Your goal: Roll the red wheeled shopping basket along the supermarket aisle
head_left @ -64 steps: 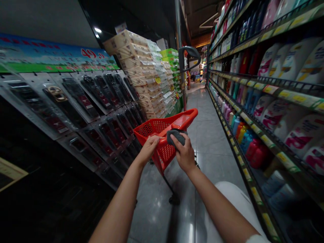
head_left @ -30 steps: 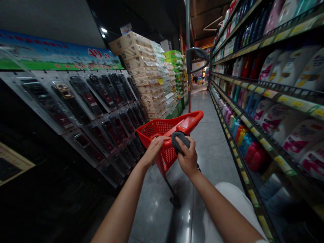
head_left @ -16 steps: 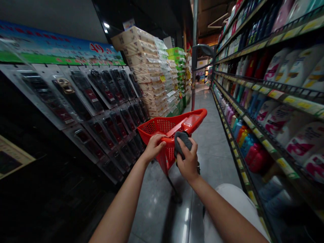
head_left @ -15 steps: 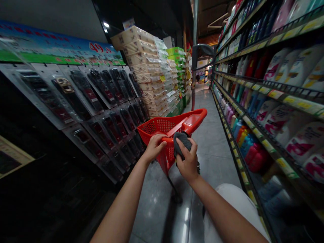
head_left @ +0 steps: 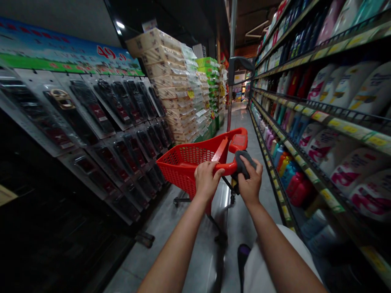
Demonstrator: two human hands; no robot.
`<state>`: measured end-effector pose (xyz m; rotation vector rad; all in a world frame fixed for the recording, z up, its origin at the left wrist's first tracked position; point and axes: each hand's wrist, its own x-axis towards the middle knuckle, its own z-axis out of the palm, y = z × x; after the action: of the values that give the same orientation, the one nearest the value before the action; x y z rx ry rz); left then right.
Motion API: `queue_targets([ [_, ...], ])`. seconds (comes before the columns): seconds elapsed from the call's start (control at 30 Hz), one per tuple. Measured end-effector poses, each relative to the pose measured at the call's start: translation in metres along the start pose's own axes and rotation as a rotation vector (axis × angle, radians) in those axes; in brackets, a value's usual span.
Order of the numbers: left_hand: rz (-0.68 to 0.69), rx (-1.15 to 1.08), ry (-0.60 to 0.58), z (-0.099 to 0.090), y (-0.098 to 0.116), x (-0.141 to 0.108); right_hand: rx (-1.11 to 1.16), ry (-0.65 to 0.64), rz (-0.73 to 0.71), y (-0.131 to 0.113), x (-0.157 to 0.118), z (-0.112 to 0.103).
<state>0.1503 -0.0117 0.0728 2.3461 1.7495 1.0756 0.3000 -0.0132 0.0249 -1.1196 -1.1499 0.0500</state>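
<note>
A red plastic shopping cart stands in the aisle in front of me, its perforated basket pointing to the left. My left hand is closed on the near part of the cart's red rim, thumb on top. In my right hand is a dark grey cloth, pressed against the curved red handle near its right-hand bend. The cloth covers part of the handle there. Under the basket, the cart's dark legs and small wheels show on the floor.
On the left, packaged belts hang on a dark display below a price banner. Stacked cartons stand behind the cart. Shelves of bottles line the right side. A metal pole rises beyond the cart. Grey tiles run down the aisle.
The cart has turned, with its basket showing more broadly. Both hands have shifted right in view; the right hand's cloth has moved along the handle toward its right bend.
</note>
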Motion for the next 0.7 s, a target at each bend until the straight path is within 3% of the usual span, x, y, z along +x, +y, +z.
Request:
queue_targets([
  [0.07, 0.081, 0.001, -0.053, -0.005, -0.005, 0.002, 0.046, 0.0, 0.027, 0.009, 0.01, -0.005],
  [0.17, 0.285, -0.102, -0.214, -0.013, -0.027, 0.009, 0.107, 0.002, 0.078, 0.021, 0.023, -0.008],
  [0.2, 0.295, -0.115, -0.23, -0.015, -0.035, 0.011, 0.115, -0.001, 0.083, 0.023, 0.024, -0.008],
  [0.37, 0.16, -0.007, -0.237, -0.012, -0.052, 0.019, -0.008, 0.013, 0.065, 0.01, 0.015, -0.009],
  [0.53, 0.13, 0.055, -0.198, 0.0, -0.039, 0.023, -0.21, 0.036, -0.133, -0.013, -0.008, -0.014],
  [0.63, 0.102, 0.101, -0.171, 0.006, -0.03, 0.025, -0.25, -0.001, -0.23, -0.01, -0.006, -0.018],
  [0.7, 0.073, 0.14, -0.165, 0.01, -0.022, 0.026, -0.251, -0.004, -0.205, -0.001, 0.004, -0.021],
])
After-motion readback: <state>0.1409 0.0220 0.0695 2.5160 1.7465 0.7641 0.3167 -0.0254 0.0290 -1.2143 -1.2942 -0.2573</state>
